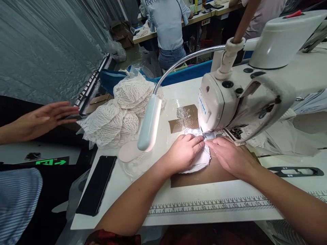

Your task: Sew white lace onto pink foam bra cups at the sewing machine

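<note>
A rounded white lace piece (200, 162), shaped like a bra cup, lies at the needle end of the white sewing machine (211, 102). My left hand (185, 151) rests over its left side, fingers together and pressed onto the fabric close to the presser foot. On the other side, my right hand (232, 156) has its fingers bunched at the piece's upper right edge, just below the machine head. The two hands' fingertips almost meet there. Fingers and machine head partly hide the needle area. Brown sheeting (178, 180) lies beneath the lace piece.
Stacked cream lace cups (109, 122) stand at the table's left, with a pale oval pad (128, 151) and a black phone (98, 185) nearer me. A lamp (149, 124) hangs over the table. Another person's hand (48, 119) reaches in from the left; a co-worker (167, 27) sits ahead.
</note>
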`<control>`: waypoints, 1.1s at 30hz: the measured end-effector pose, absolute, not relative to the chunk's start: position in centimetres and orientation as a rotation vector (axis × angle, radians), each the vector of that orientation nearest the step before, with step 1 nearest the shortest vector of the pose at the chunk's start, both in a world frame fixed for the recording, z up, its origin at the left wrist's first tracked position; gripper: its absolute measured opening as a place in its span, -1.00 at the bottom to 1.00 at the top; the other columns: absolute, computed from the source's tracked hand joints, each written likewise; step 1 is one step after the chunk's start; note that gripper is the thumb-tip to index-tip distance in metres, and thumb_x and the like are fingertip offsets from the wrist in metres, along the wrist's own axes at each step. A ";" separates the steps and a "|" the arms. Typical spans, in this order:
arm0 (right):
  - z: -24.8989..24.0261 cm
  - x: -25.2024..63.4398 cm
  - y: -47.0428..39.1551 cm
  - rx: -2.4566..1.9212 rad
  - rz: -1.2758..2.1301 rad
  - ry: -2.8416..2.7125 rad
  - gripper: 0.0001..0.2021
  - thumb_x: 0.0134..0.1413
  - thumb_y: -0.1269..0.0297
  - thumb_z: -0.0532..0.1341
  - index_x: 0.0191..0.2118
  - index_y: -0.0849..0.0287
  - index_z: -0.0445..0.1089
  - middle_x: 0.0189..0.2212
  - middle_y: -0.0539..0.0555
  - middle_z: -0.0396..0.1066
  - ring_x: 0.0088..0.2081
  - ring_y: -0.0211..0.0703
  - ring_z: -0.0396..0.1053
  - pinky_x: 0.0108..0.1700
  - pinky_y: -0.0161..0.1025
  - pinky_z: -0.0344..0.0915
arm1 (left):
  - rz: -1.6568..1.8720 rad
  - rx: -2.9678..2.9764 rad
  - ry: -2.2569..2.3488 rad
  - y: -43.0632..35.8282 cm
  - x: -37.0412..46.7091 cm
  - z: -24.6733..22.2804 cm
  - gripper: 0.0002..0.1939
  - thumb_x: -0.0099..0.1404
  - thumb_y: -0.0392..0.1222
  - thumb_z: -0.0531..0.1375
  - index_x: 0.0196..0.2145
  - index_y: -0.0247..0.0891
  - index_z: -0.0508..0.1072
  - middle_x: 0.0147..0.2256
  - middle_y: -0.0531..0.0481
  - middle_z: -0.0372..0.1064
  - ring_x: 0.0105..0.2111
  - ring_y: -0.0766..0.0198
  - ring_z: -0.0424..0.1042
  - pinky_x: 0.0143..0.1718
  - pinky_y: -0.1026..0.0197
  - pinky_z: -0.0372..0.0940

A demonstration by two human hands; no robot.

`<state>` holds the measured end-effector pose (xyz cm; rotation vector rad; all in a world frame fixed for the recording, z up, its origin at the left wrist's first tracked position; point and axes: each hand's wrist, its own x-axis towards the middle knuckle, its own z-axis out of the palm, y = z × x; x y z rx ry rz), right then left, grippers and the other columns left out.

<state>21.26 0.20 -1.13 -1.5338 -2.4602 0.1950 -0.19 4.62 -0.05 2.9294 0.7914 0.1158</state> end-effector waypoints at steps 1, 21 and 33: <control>-1.1 21.2 0.2 -1.552 0.187 -2.463 -0.61 0.14 0.45 0.00 -0.02 0.11 0.47 -0.26 0.11 0.51 -0.35 -0.13 0.41 -0.45 -0.23 0.13 | 0.119 2.926 0.789 4.7 -0.2 0.0 -0.56 0.37 -0.23 0.03 0.17 -0.37 0.32 0.20 -0.19 0.25 -0.04 0.03 0.28 -0.09 0.01 0.28; -1.4 21.4 0.1 -1.468 0.152 -2.490 -0.59 0.15 0.47 -0.03 -0.03 0.14 0.48 -0.35 0.11 0.50 -0.31 -0.12 0.40 -0.38 -0.25 0.21 | 0.333 2.876 0.786 4.8 0.0 -0.5 -0.65 0.44 -0.19 -0.01 0.07 -0.32 0.41 0.11 -0.15 0.37 -0.02 0.11 0.33 -0.02 0.04 0.29; -2.7 21.8 0.2 -1.432 0.118 -2.473 -0.56 0.14 0.49 -0.01 0.07 0.21 0.44 -0.14 0.17 0.52 -0.21 -0.06 0.42 -0.20 -0.18 0.35 | 0.360 2.888 0.890 5.6 0.0 -0.7 -0.62 0.45 -0.14 -0.02 0.09 -0.34 0.40 0.10 -0.16 0.38 -0.02 0.07 0.34 -0.05 0.03 0.27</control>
